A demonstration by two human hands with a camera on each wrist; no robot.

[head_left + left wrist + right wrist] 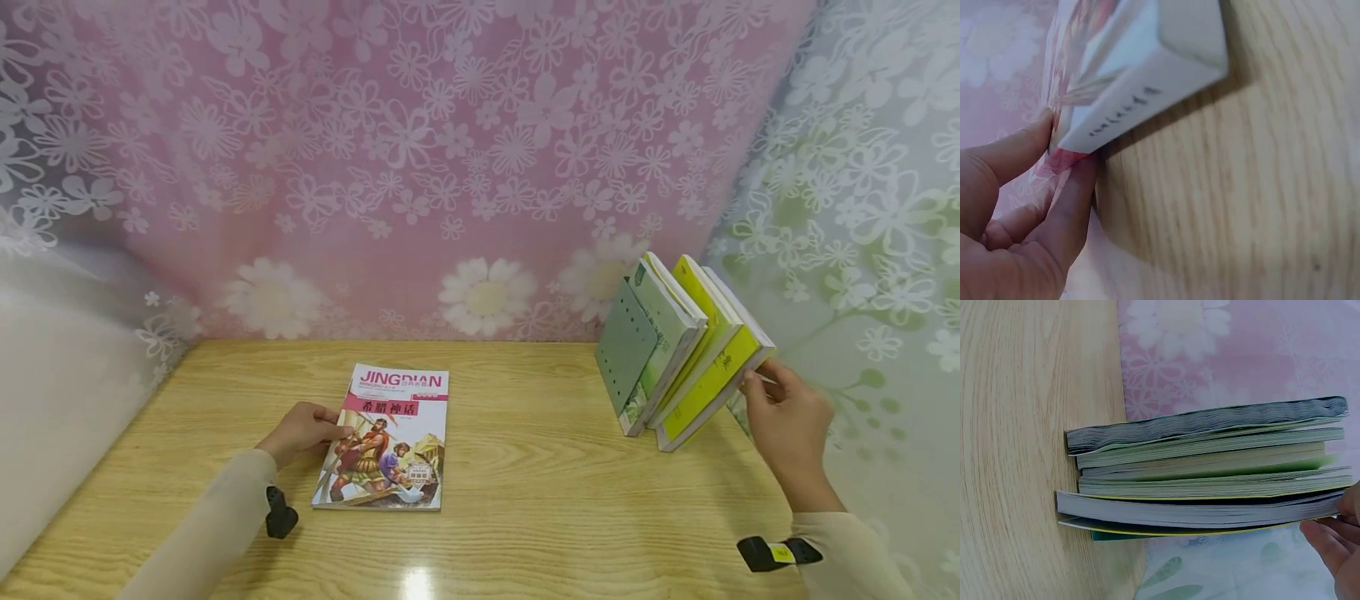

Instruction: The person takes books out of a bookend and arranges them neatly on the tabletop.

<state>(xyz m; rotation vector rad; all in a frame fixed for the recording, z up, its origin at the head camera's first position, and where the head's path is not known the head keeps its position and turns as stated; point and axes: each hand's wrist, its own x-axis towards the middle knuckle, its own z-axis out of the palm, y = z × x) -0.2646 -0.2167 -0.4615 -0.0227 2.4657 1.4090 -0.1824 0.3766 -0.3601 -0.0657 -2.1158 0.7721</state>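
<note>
A paperback book point(397, 450) with warriors on its cover and "JINGDIAN" across the top lies on the table. My left hand point(303, 431) grips its left edge; in the left wrist view the thumb point(1025, 144) is on the cover and other fingers are at the white spine point(1125, 109). On the right, my right hand point(789, 421) pinches the outer edge of a yellow-green book point(712, 387). That book leans at the right end of an upright row, its pages point(1197, 512) facing the right wrist camera. The right fingertips are partly hidden behind it.
Several more books point(671, 321) stand tilted in the row, against a green metal bookend point(626, 350) on their left. Pink floral cloth point(465, 167) hangs behind the wooden table point(540, 500); pale floral cloth point(892, 333) hangs close to the right hand.
</note>
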